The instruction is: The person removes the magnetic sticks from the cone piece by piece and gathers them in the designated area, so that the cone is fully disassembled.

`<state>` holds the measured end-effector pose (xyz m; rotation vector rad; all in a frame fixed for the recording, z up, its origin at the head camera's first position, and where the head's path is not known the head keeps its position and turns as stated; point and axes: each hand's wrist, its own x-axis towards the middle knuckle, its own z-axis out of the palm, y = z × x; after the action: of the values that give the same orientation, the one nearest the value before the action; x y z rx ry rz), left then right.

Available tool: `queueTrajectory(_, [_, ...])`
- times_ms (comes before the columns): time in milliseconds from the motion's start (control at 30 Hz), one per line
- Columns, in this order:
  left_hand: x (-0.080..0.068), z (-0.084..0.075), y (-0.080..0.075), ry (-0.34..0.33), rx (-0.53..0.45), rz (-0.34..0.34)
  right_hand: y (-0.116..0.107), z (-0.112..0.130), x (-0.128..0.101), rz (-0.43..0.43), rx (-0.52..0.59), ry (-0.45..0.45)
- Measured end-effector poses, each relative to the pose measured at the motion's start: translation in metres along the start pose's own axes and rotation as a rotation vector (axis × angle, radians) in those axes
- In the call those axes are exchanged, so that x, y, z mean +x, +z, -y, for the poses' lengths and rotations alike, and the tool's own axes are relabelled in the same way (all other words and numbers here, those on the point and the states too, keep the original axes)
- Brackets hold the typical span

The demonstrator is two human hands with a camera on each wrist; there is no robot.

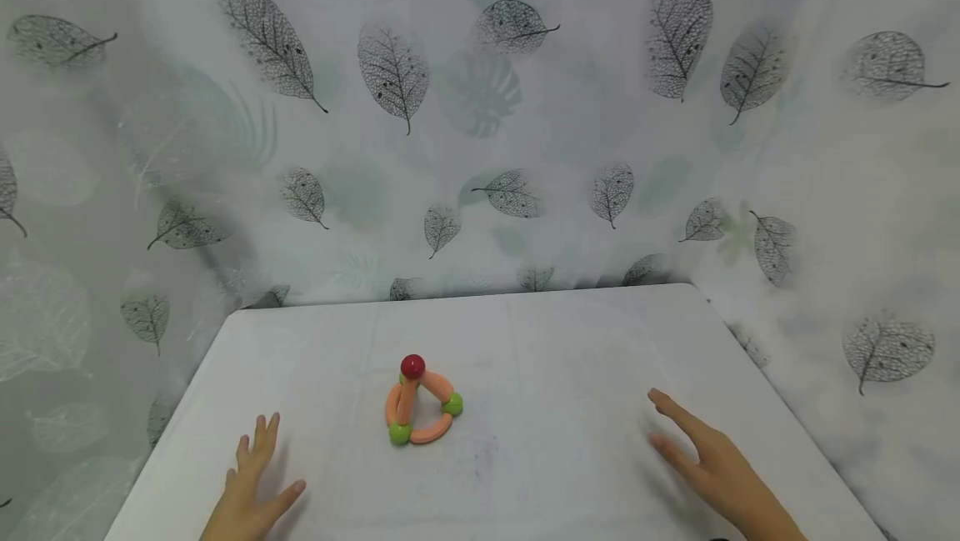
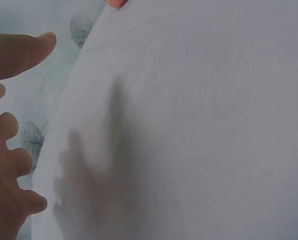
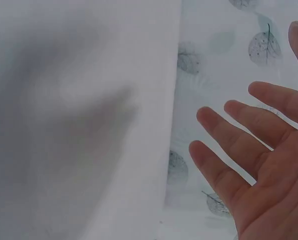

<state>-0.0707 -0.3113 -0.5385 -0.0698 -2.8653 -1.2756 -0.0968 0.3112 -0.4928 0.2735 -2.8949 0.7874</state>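
Observation:
On the white table lies a small toy frame (image 1: 429,434) built of orange rods, some curved, joined by green balls, with a red ball (image 1: 412,367) at its top. To its left and nearer, my left hand (image 1: 251,487) hovers with fingers spread, holding nothing. Well to the right of the toy, my right hand (image 1: 712,462) is held above the table, fingers extended and nothing in them. Both wrist views show the hands bare, the left hand (image 2: 9,145) at the left edge and the right hand (image 3: 268,160) palm in sight. Neither touches the toy.
The white table (image 1: 570,408) has its far edge against a hanging curtain (image 1: 480,132) printed with grey leaves. The same leaf-printed cloth runs along the left and right sides. Shadows of the hands fall on the tabletop.

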Motion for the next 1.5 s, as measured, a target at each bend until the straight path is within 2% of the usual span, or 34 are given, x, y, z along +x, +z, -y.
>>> queueTrajectory(133, [-0.001, -0.007, 0.009, -0.099, -0.090, 0.037, 0.015, 0.005, -0.002, 0.003, 0.066, 0.005])
queueTrajectory(233, [-0.004, -0.014, 0.015, -0.123, -0.097, 0.018, 0.025, 0.012, -0.003, 0.027, 0.140, 0.008])
queueTrajectory(367, [-0.006, -0.024, 0.024, -0.042, -0.065, -0.105, 0.037, 0.020, -0.005, 0.052, 0.250, 0.028])
queueTrajectory(433, [-0.005, -0.028, 0.029, 0.010, -0.084, -0.164, 0.042, 0.023, -0.006, 0.055, 0.296, 0.028])
queueTrajectory(500, [-0.003, -0.034, 0.034, 0.030, -0.112, -0.193, 0.047, 0.025, -0.006, 0.055, 0.343, 0.028])
queueTrajectory(633, [0.003, -0.045, 0.041, -0.057, -0.181, -0.153, 0.055, 0.027, -0.005, 0.058, 0.448, 0.002])
queueTrajectory(667, [0.004, -0.046, 0.043, -0.059, -0.195, -0.154, 0.056, 0.027, -0.005, 0.058, 0.483, -0.014])
queueTrajectory(733, [0.005, -0.046, 0.049, -0.038, -0.232, -0.162, 0.060, 0.029, -0.003, 0.062, 0.548, -0.056])
queueTrajectory(833, [0.007, -0.046, 0.058, 0.041, -0.293, -0.190, 0.065, 0.031, -0.001, 0.066, 0.644, -0.124])
queueTrajectory(900, [0.011, -0.047, 0.063, 0.061, -0.324, -0.196, 0.070, 0.033, 0.000, 0.072, 0.697, -0.162])
queueTrajectory(1067, [0.023, -0.055, 0.076, 0.075, -0.356, -0.222, 0.083, 0.035, 0.003, 0.087, 0.764, -0.248])
queueTrajectory(1167, [0.028, -0.060, 0.082, 0.060, -0.379, -0.236, 0.090, 0.039, 0.006, 0.104, 0.794, -0.275])
queueTrajectory(1333, [0.034, -0.067, 0.088, 0.019, -0.379, -0.229, 0.101, 0.050, 0.009, 0.156, 0.885, -0.232])
queueTrajectory(1500, [0.039, -0.072, 0.105, 0.032, -0.393, -0.249, 0.113, 0.063, 0.006, 0.174, 0.902, -0.192])
